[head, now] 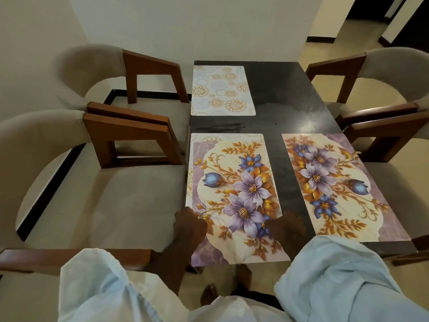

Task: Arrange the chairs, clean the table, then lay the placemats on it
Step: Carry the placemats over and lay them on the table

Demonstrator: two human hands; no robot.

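Observation:
A dark stone table carries three visible placemats. The near-left floral placemat lies on top of another mat whose circle pattern peeks out along its far and left edges. My left hand grips this floral mat's left edge with curled fingers. My right hand holds its right edge the same way. A second floral placemat lies flat at the near right. A pale circle-patterned placemat lies at the far left. The far-right part of the table is bare and shows damp streaks.
Two beige cushioned chairs with brown wooden arms, one near and one far, stand against the table's left side. Two matching chairs, one far and one near, stand on the right. My bare feet are below the near edge. A doorway opens at the back right.

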